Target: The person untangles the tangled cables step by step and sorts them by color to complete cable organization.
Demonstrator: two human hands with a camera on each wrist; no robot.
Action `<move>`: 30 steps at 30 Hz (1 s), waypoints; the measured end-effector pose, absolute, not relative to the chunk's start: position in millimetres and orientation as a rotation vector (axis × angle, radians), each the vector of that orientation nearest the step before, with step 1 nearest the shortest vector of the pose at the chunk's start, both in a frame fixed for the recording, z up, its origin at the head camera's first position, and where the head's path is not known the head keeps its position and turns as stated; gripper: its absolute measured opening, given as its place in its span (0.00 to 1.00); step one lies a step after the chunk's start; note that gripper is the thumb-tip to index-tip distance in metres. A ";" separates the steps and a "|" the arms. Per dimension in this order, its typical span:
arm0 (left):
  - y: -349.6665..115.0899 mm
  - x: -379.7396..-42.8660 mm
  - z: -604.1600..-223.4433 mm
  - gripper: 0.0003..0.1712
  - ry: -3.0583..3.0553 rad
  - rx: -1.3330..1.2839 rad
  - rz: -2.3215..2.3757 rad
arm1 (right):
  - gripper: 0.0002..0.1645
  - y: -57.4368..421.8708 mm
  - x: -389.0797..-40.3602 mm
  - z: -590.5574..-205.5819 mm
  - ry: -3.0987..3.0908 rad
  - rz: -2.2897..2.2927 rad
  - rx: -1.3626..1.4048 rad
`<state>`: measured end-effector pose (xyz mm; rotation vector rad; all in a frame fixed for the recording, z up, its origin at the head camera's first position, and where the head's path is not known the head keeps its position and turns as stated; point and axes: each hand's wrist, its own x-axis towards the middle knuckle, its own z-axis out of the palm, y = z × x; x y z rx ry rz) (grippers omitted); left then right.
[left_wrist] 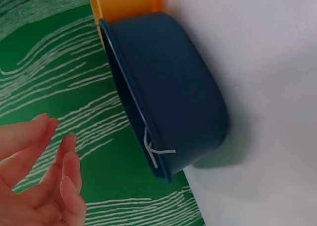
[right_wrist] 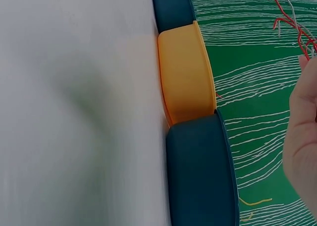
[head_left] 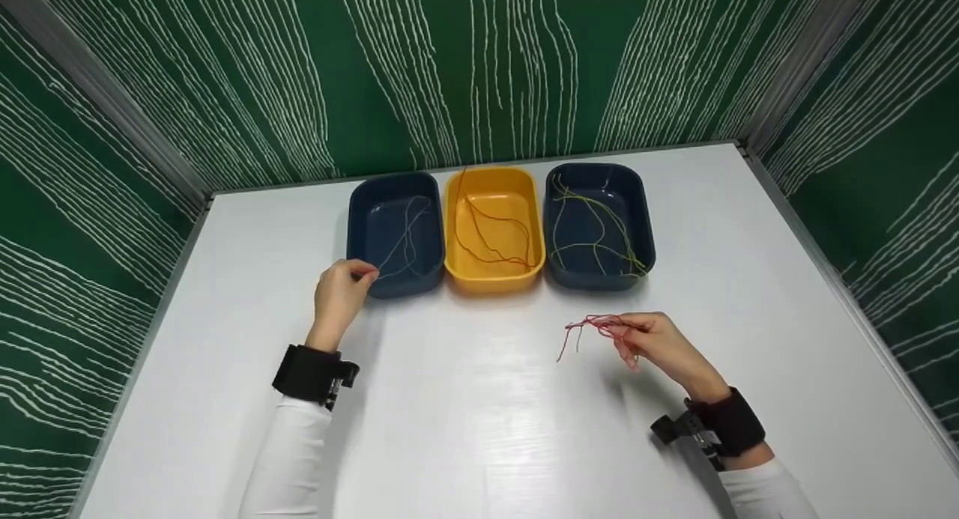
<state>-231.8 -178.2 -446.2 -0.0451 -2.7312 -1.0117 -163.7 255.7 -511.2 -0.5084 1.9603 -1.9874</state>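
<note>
The left hand (head_left: 345, 298) is at the near left corner of the left dark blue bin (head_left: 359, 219). Its thumb and index fingertips meet, with no wire visible between them in the left wrist view. A white wire (left_wrist: 151, 149) has its end hanging over that bin's rim, apart from the fingers; the rest lies inside. To the right, over the table, the right hand (head_left: 655, 347) pinches a tangled bunch of thin red wires (head_left: 599, 322). A greyish strand shows among them in the right wrist view. The bunch's loose ends stick out to the left.
A yellow bin (head_left: 494, 283) holding orange wires (head_left: 491, 253) stands in the middle of the row. Yellow-green wires (head_left: 599, 204) lie in the right dark blue bin (head_left: 599, 279). The row stands on a white table (head_left: 479, 399), before green walls (head_left: 517, 70) with white lines.
</note>
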 end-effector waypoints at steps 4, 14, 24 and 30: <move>-170.4 -221.9 -440.0 0.08 -2.688 -0.126 -1.024 | 0.15 252.8 -165.0 -509.4 1.963 -1.989 -0.465; -136.0 -196.2 -433.0 0.06 -2.668 -0.345 -1.113 | 0.12 243.3 -167.2 -501.8 1.970 -1.978 -0.409; -92.7 -177.5 -438.7 0.06 -2.670 -0.622 -1.322 | 0.12 230.2 -171.2 -499.2 1.983 -1.959 -0.431; -69.7 -171.4 -450.0 0.07 -2.679 -0.748 -1.431 | 0.12 221.6 -174.6 -502.9 1.885 -2.030 -0.489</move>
